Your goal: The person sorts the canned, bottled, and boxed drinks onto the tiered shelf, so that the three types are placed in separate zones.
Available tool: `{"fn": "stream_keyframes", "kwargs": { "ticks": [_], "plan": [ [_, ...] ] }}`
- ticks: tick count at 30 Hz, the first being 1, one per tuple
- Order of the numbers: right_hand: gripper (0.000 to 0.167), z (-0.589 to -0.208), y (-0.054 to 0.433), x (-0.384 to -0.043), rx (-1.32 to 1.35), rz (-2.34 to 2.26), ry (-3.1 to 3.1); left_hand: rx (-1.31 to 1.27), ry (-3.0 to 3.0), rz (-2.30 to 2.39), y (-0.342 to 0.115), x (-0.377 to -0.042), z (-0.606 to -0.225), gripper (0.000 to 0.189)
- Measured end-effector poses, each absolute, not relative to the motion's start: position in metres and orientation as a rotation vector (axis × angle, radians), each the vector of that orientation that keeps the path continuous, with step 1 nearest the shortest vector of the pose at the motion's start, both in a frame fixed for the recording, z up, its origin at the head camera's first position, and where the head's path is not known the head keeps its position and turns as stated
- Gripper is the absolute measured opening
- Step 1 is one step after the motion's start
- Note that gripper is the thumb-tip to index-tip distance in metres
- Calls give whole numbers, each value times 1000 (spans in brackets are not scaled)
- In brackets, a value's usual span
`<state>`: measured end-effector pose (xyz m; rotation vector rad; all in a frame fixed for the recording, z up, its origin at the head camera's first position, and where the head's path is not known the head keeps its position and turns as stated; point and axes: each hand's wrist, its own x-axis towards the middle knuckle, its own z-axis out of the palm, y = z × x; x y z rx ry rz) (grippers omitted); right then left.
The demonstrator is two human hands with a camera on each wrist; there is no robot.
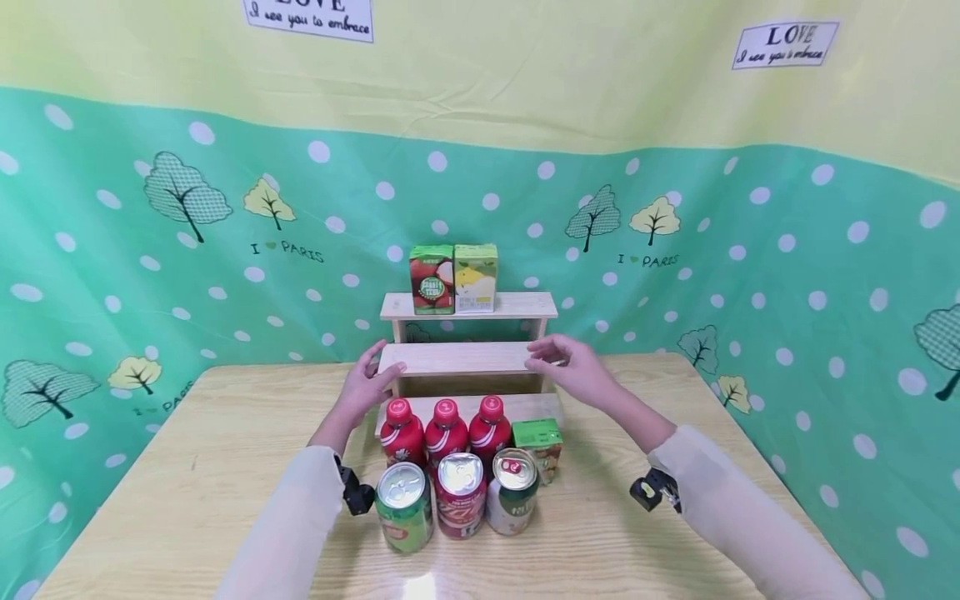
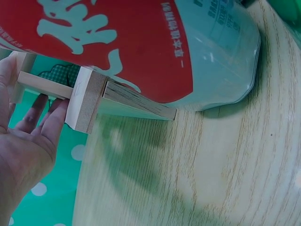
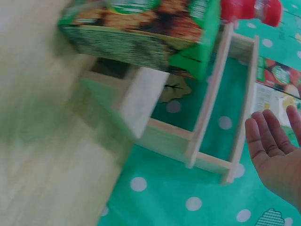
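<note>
A light wooden stepped rack [image 1: 457, 357] stands toward the back of the table. At the left end of its middle shelf, my left hand [image 1: 365, 387] grips the wood, thumb over the board and fingers by the side frame [image 2: 79, 101]. My right hand [image 1: 573, 371] is at the other end of that shelf, fingers loosely extended. The right wrist view shows this hand [image 3: 277, 150] holding nothing, beside the rack's upper part. On the top shelf are a red-fronted juice carton [image 1: 432, 283] and a pale yellow-green pear carton [image 1: 476, 279].
In front of the rack stand three red-capped bottles [image 1: 446, 429], a green-topped carton [image 1: 542, 442], a green can [image 1: 405, 508], a red can [image 1: 460, 498] and a white-and-green can [image 1: 513, 493]. A polka-dot cloth [image 1: 300, 275] hangs behind the wooden table [image 1: 187, 483].
</note>
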<state>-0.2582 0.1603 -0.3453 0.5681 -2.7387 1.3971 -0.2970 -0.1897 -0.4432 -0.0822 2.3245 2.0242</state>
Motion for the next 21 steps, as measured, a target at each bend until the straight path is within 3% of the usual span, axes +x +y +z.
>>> {"fn": "stream_keyframes", "kwargs": {
  "ticks": [13,21],
  "plan": [
    [36,-375,178,-226,607,1457,-2841,-86,2321,2023,-189,-297,-446,83],
    [45,-400,191,-223,687,1556,-2831,-82,2309,2046,-189,-297,-444,82]
  ]
}}
